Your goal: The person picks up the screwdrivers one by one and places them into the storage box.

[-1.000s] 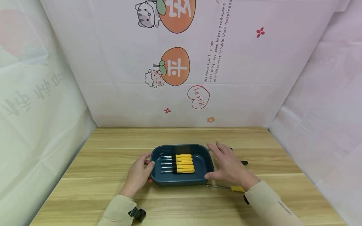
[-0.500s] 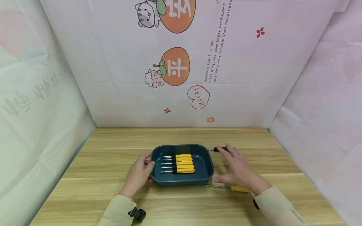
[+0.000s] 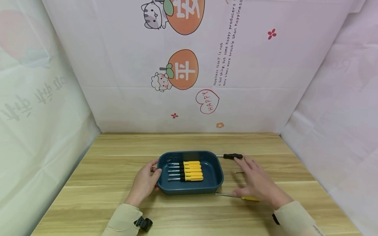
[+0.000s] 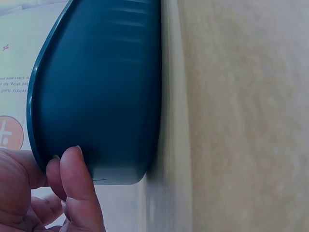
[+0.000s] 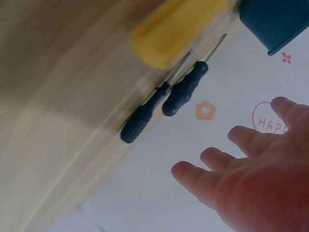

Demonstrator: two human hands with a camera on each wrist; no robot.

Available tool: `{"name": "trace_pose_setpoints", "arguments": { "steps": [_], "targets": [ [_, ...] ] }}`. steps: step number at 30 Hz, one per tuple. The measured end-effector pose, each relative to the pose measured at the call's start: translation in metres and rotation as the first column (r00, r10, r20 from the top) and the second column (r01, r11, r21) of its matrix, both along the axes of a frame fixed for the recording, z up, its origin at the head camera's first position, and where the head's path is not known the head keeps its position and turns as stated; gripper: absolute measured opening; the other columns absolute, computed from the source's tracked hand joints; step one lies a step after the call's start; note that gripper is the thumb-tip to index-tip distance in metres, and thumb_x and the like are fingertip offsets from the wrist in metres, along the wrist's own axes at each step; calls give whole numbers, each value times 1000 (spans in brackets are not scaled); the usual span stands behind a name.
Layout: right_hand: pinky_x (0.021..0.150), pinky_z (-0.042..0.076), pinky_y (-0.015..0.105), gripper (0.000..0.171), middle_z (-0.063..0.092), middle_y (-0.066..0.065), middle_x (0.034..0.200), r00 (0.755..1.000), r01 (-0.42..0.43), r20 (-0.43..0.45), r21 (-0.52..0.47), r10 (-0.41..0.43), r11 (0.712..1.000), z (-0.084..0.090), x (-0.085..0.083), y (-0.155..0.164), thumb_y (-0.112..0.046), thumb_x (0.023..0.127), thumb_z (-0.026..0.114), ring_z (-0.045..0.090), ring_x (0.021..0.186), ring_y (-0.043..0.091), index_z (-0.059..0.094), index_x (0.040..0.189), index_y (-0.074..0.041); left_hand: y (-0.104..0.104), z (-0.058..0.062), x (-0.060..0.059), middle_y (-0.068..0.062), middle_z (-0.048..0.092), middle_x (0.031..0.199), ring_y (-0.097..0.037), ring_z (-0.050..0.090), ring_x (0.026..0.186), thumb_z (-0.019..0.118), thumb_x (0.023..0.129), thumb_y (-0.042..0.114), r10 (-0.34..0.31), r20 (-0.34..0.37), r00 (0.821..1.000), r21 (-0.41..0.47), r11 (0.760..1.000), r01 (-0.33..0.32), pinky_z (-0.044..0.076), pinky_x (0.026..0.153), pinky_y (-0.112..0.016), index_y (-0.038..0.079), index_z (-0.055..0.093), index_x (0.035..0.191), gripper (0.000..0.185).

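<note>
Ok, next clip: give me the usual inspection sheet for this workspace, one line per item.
Surface: wooden table, light grain, level.
Job's things: blue tray holding five yellow-handled screwdrivers in a row, side by side; three more screwdrivers lie on the table to its right: a black-handled one at the back, a second black-handled one mostly hidden under the hand in the head view, and a yellow-handled one at the front.
Clutter: nothing seen.
Hands: left hand grips the tray's left end; right hand is spread, fingers straight, over the loose screwdrivers, holding nothing.
Cables: nothing seen.
Surroundings: white printed cloth backdrop on three sides.
</note>
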State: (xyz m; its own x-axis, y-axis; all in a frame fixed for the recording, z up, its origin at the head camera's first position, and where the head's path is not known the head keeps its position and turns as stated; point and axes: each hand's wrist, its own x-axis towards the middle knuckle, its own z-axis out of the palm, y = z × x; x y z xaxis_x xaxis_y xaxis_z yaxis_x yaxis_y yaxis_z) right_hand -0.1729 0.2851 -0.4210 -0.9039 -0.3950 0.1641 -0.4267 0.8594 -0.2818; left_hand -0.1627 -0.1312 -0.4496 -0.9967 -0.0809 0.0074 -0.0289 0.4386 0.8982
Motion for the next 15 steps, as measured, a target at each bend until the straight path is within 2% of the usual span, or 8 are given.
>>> {"name": "trace_pose_setpoints", "arguments": {
  "steps": [8, 15],
  "targets": [
    [111, 33, 78, 124, 39, 38, 155, 1000, 0, -28, 44, 2, 999, -8, 6, 12, -65, 62, 92, 39, 137, 65, 40, 159, -9, 0, -1, -1, -12, 64, 113, -17, 64, 67, 59, 106, 19, -3, -3, 1000, -1, 1000, 3, 62, 54, -34, 12, 51, 153, 48],
    [102, 40, 80, 125, 41, 33, 156, 1000, 26, 10, 49, -27, 998, -16, 9, 18, -68, 61, 91, 43, 135, 62, 37, 162, -18, 0, 0, -1, -12, 64, 113, -17, 64, 66, 58, 106, 20, -3, -1, 1000, 3, 1000, 3, 62, 54, -34, 12, 51, 152, 47]
  ]
}}
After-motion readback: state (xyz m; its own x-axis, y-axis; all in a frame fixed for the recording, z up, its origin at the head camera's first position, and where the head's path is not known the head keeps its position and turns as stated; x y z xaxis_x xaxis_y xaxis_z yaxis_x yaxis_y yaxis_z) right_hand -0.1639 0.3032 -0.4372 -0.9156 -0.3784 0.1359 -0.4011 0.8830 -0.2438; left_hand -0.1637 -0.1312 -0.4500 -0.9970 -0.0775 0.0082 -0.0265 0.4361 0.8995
